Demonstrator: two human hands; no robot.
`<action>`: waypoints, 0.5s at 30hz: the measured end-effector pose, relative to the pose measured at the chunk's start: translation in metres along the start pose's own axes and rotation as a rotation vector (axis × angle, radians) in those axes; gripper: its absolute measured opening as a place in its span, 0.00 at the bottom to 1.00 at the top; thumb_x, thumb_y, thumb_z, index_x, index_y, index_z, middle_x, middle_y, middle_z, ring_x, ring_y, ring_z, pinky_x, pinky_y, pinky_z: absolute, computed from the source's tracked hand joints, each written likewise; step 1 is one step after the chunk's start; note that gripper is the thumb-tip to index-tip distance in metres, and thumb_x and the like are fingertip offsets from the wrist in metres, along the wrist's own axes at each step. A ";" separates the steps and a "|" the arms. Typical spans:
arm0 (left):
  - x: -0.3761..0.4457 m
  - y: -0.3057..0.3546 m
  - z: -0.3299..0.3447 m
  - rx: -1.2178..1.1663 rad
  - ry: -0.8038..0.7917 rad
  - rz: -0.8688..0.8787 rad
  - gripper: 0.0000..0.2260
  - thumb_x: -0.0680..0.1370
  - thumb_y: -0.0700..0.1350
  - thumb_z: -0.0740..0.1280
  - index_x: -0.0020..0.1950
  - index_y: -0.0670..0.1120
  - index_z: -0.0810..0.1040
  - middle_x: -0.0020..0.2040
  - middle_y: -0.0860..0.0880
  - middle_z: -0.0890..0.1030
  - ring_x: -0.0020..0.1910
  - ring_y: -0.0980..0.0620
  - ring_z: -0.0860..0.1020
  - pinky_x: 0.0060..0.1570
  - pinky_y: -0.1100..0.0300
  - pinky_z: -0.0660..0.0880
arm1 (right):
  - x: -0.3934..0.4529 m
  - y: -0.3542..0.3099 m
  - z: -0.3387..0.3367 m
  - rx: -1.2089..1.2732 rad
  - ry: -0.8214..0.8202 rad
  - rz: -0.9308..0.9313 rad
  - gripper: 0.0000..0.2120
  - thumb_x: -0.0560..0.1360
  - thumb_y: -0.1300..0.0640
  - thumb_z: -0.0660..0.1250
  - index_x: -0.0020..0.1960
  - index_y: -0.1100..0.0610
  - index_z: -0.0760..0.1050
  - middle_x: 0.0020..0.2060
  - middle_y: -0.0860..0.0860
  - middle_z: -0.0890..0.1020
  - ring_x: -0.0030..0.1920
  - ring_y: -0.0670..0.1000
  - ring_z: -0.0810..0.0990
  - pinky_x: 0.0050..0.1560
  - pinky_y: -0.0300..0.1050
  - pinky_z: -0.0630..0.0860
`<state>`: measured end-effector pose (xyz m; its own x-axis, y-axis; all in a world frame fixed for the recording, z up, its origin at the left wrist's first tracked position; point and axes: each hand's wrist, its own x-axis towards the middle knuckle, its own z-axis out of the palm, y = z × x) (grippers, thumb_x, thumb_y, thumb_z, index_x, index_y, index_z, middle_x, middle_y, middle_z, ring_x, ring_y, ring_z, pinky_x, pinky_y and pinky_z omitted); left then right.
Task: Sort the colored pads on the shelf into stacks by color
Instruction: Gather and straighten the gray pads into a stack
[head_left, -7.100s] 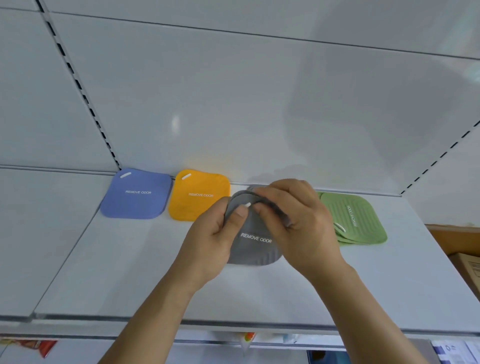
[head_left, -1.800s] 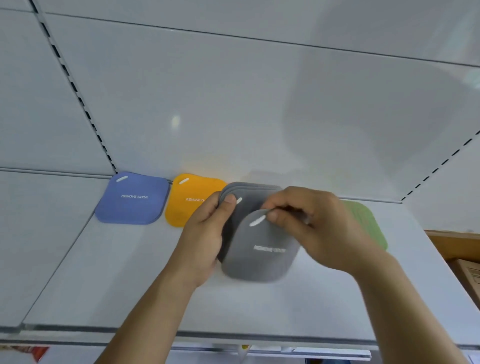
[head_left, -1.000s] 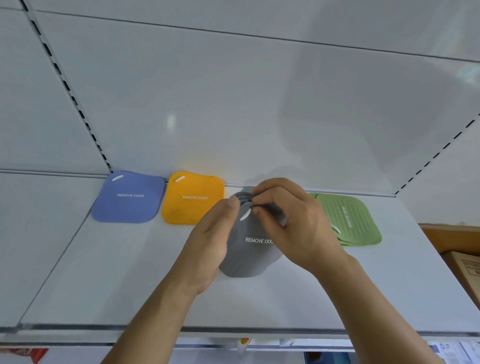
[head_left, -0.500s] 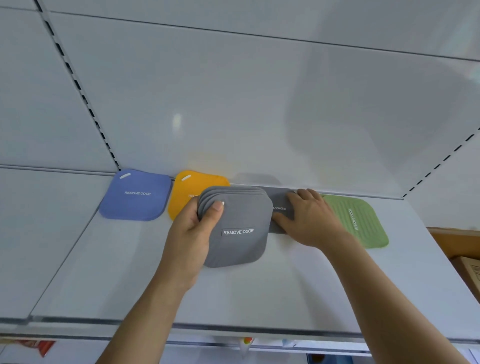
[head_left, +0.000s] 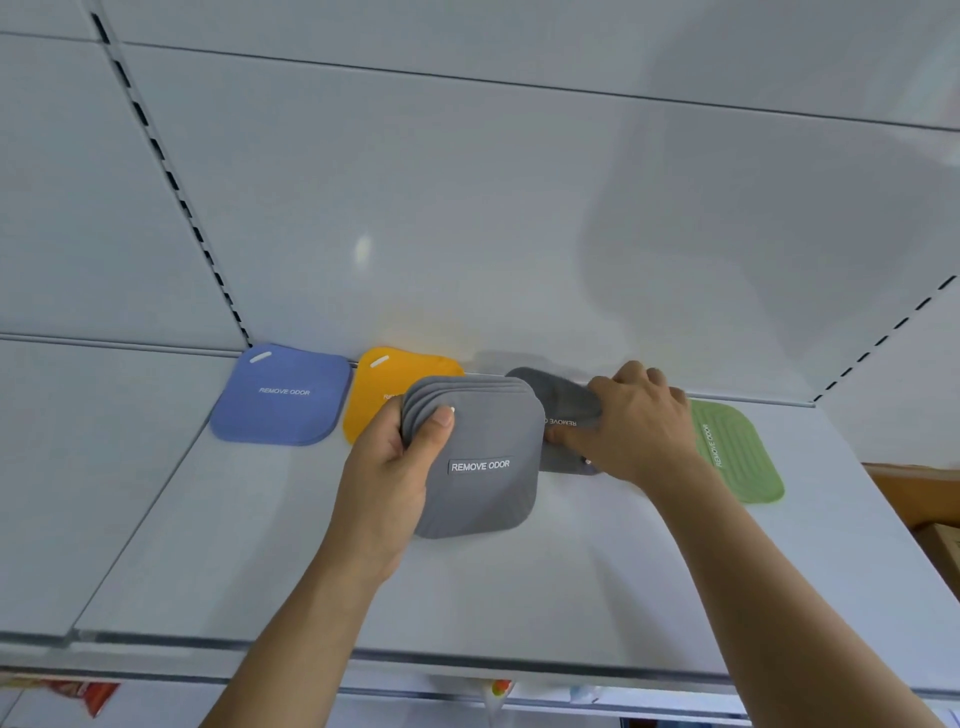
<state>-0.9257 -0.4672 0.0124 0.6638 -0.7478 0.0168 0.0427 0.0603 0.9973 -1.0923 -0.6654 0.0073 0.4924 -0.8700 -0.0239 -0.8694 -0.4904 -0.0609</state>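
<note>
At the centre of the frame the left hand (head_left: 387, 470) grips a fanned bundle of grey pads (head_left: 480, 462), thumb curled over the front face near its upper left corner and the other fingers hidden behind. The bundle is held tilted above the shelf (head_left: 249, 545), its front pad reading "REMOVE ODOR", with several stepped edges showing along the top and left side. Its left edge overlaps the orange pad in the picture.

Just right of the bundle, a single grey pad (head_left: 561, 405) lies flat on the shelf against the back wall (head_left: 467, 208). The right hand (head_left: 636, 421) rests on it, fingers together and laid along its top; whether they are pressing or lightly curled round the far edge cannot be told. The bundle's right edge covers part of this pad's left side.

To the right of that hand the green pads (head_left: 737, 452) lie flat, their far corner near the wall and their right edge well inside the shelf's right end. To the upper left, the orange pad (head_left: 387, 379) and the blue pad (head_left: 283, 395) lie side by side at the back wall, nearly touching.

The lower half of the frame shows bare white shelf from the pads down to the front lip (head_left: 467, 662), with more bare surface left of the blue pad.
</note>
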 end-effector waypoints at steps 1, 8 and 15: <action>0.000 0.000 0.000 0.001 0.000 0.001 0.06 0.83 0.49 0.69 0.57 0.50 0.83 0.55 0.51 0.87 0.56 0.50 0.84 0.60 0.48 0.79 | -0.004 0.001 -0.002 -0.008 -0.005 -0.007 0.34 0.65 0.21 0.63 0.57 0.47 0.75 0.53 0.50 0.76 0.59 0.57 0.75 0.61 0.55 0.72; 0.003 -0.002 0.003 -0.044 0.037 -0.019 0.11 0.80 0.54 0.70 0.59 0.51 0.83 0.56 0.50 0.87 0.59 0.46 0.84 0.64 0.40 0.79 | -0.026 0.015 -0.012 0.367 -0.053 -0.245 0.18 0.73 0.58 0.70 0.61 0.44 0.76 0.48 0.43 0.81 0.49 0.51 0.79 0.46 0.49 0.75; 0.004 -0.002 0.006 -0.043 0.043 -0.032 0.09 0.81 0.53 0.70 0.57 0.51 0.83 0.56 0.48 0.87 0.59 0.44 0.83 0.65 0.38 0.78 | -0.037 0.016 -0.017 0.333 0.006 -0.224 0.04 0.77 0.59 0.65 0.44 0.51 0.75 0.38 0.49 0.80 0.42 0.58 0.77 0.41 0.51 0.74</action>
<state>-0.9274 -0.4740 0.0109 0.6929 -0.7208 -0.0194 0.0964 0.0658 0.9932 -1.1255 -0.6422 0.0240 0.6671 -0.7443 0.0319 -0.6794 -0.6254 -0.3837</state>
